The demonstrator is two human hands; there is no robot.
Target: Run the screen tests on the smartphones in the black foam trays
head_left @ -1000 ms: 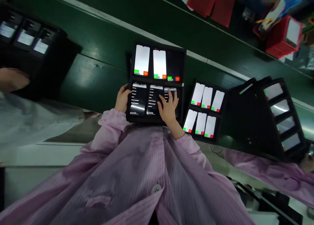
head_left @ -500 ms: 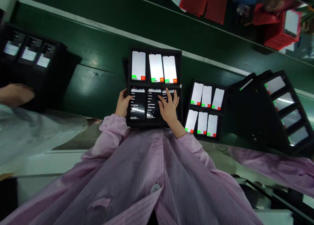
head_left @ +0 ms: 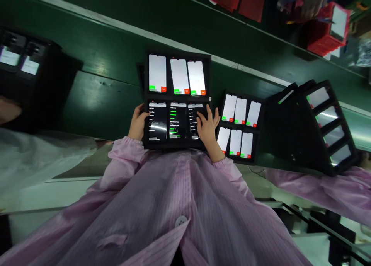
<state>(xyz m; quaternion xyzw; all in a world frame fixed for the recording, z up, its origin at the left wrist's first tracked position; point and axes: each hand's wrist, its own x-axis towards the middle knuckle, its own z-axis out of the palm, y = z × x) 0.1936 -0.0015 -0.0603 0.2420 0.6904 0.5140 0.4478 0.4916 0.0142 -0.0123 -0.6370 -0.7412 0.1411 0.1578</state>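
A black tray lies before me with two rows of smartphones. The far-row phones, such as the left one, show white screens with green and red buttons. In the near row, the left phone shows a dark text menu. Green and white lines fill the screen of the middle phone. My left hand grips the tray's left side, its thumb by the left phone's edge. Over the near-right phone my right hand has its fingers spread, a fingertip at the screen; whether it touches I cannot tell.
Another black tray of white-screened phones lies to the right. Farther right, a tilted tray stands near a co-worker's pink sleeve. At left are a black phone holder and another person's hand. Red bins stand across the green bench.
My right hand has moved right, from the near-row middle phone to the right one. The middle phone's screen has switched from a white menu to a list with green lines. The view has shifted slightly.
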